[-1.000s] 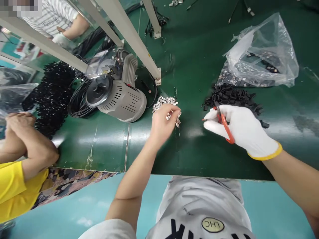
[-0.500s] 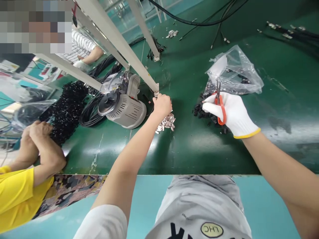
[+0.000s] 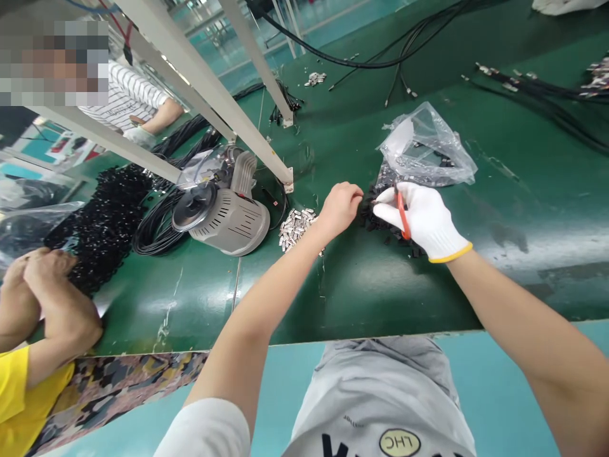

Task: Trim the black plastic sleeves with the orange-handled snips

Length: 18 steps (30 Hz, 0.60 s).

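Note:
My bare left hand [image 3: 340,208] is closed, its fingertips curled at the left edge of a pile of small black parts [image 3: 372,221]. Anything between those fingers is hidden. My right hand [image 3: 428,219], in a white glove with a yellow cuff, is closed around orange-handled scissors [image 3: 403,214]. Its thumb and fingertips are over the black parts, and the blades barely show. To the left of my bare hand lies a heap of small silvery metal pieces [image 3: 295,227], partly behind my forearm.
Behind my glove lies a clear plastic bag [image 3: 428,143] with dark parts. A grey machine [image 3: 233,216] stands at left beneath pale metal posts [image 3: 247,120]. Black cables [image 3: 404,51] cross the back. A co-worker's folded arms [image 3: 57,292] rest at the table's left; another person sits beyond.
My left hand has moved right, from the silvery heap to the black parts. My right hand still holds the scissors, now turned so the blades show less. The view has shifted slightly.

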Motion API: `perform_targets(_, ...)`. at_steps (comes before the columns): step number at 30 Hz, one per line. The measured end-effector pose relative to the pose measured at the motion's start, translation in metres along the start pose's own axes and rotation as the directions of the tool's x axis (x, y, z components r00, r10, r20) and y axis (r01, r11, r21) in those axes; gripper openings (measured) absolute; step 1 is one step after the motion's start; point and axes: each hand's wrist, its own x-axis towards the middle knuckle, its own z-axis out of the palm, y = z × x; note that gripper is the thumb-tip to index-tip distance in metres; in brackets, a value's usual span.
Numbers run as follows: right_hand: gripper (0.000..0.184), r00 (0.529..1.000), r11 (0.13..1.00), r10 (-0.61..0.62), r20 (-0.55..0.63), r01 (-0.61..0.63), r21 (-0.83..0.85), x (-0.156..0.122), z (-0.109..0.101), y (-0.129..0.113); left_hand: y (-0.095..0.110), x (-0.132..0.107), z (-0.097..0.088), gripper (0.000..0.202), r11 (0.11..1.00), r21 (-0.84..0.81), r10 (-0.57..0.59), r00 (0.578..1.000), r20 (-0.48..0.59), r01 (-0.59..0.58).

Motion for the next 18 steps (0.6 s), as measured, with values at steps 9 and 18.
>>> perform_targets(9,0.011,0.856,0.702,-0.483,0.184,0.504,-0.503,-0.018,0.026,-0.004,0.023,-0.095,-0.008,0.047,0.523,-0.787,-0.222,0.944,0.245,0.327)
perform_targets(18,0.015,0.75,0.668,-0.64,0.168,0.651,-0.362,-0.034,0.045,0.003,0.02,-0.122,-0.014,0.023,0.112,-0.871,-0.263,0.86,0.438,0.478)
